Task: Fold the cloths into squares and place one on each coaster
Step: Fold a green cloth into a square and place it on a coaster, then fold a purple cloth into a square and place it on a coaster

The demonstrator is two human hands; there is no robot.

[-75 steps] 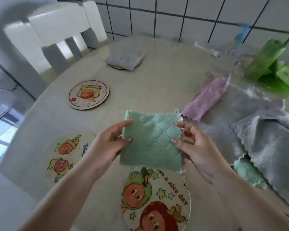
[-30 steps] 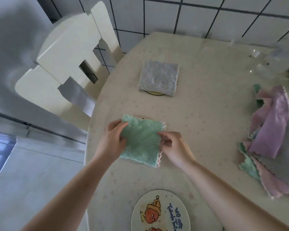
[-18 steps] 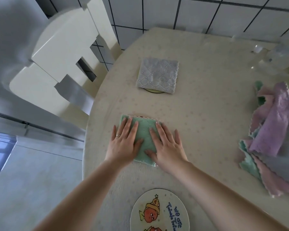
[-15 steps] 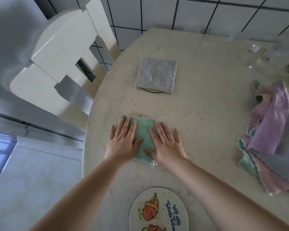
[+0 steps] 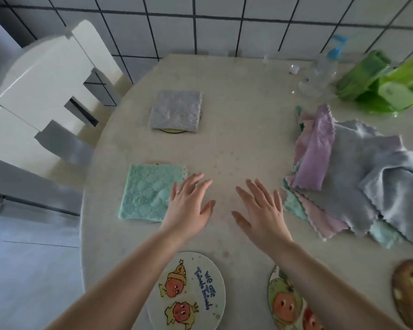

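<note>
A folded green cloth [image 5: 147, 192] lies flat on a coaster that it almost wholly hides. Farther back, a folded grey cloth [image 5: 176, 111] covers another coaster [image 5: 172, 131], whose rim peeks out in front. My left hand [image 5: 190, 208] hovers open at the green cloth's right edge. My right hand [image 5: 260, 210] is open over bare table, between the green cloth and a loose pile of cloths [image 5: 348, 177] on the right. Bare cartoon coasters lie near me: one [image 5: 188, 291] at front centre, another [image 5: 286, 303] partly under my right forearm.
A white chair [image 5: 45, 91] stands at the table's left. A clear spray bottle [image 5: 320, 72] and green plastic packaging [image 5: 386, 84] sit at the back right by the tiled wall. A brown coaster [image 5: 410, 289] lies at the front right edge.
Both hands lifted off the green cloth, which they had been pressing flat, and moved right. The cloth stays on its coaster. The view swung right.
</note>
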